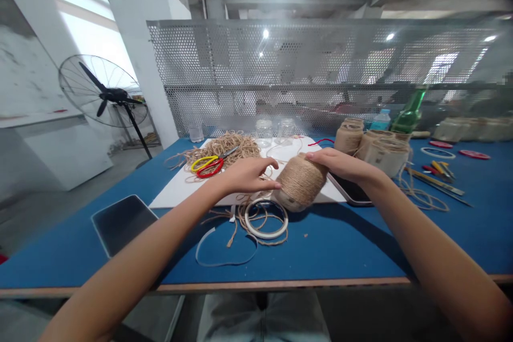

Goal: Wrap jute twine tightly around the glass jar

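Jute-twine-wrapped jar (300, 181) lying on its side, held up between both hands, just above the near middle of a white board (176, 197), twine wound tight, pale end showing at lower left. Left hand (248, 176) flat-ish, fingers together and stretched out, fingertips (276, 185) pressing the jar's left side. Right hand (336, 163) over the top, fingers closed together and curved onto the twine, gripping from the right. Yellow-and-red scissors (208, 164) lie on a pile of loose twine (224, 147) at the board's far left. Roll of white tape (266, 219) sits on the blue desk (328, 251) just past the board's near edge, with twine scraps around it and a thin pale strip loop (224, 256) nearer the desk's front edge. Dark tablet (122, 224) near the left edge, phone (348, 189) partly under the board's right side. Two bare glass jars (274, 132) at the far edge, finished wrapped jars (371, 144) far right, green bottle (409, 112) behind them, ruler and pliers (438, 171) by the right edge
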`<state>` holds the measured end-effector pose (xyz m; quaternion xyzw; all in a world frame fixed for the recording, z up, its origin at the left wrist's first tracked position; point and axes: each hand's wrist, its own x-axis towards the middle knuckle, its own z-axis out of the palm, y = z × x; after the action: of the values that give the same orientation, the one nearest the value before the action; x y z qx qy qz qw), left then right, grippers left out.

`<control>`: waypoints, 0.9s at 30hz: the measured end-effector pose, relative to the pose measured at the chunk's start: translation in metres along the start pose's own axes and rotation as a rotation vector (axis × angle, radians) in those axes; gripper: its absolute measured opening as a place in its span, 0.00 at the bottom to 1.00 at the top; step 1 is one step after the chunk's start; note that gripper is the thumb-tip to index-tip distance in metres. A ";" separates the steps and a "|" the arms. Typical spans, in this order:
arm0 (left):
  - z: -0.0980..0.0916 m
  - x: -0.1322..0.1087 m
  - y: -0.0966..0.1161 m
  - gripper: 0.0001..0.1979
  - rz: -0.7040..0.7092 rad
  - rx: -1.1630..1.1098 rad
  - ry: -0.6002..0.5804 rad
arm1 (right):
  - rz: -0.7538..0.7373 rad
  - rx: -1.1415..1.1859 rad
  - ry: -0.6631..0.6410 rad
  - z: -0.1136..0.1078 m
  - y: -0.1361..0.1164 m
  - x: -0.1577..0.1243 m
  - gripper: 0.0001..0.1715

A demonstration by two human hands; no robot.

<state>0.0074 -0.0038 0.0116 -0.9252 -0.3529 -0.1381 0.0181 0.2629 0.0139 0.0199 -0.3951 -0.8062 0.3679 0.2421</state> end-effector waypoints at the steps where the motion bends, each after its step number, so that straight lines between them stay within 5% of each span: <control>1: -0.001 0.000 0.000 0.26 0.007 0.002 0.021 | -0.011 0.016 0.002 0.000 0.000 0.000 0.26; 6: -0.002 0.001 -0.001 0.26 -0.030 0.022 0.056 | -0.074 0.088 0.031 -0.002 0.004 0.000 0.23; 17: 0.007 0.003 0.001 0.32 -0.039 -0.014 -0.069 | -0.081 -0.034 -0.090 -0.005 0.005 0.001 0.26; 27: 0.005 0.001 0.008 0.33 -0.077 0.027 -0.044 | -0.013 0.025 -0.003 -0.003 0.005 -0.002 0.24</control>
<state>0.0150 -0.0084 0.0081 -0.9134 -0.3906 -0.1136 0.0177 0.2684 0.0161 0.0178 -0.3860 -0.8046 0.3770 0.2480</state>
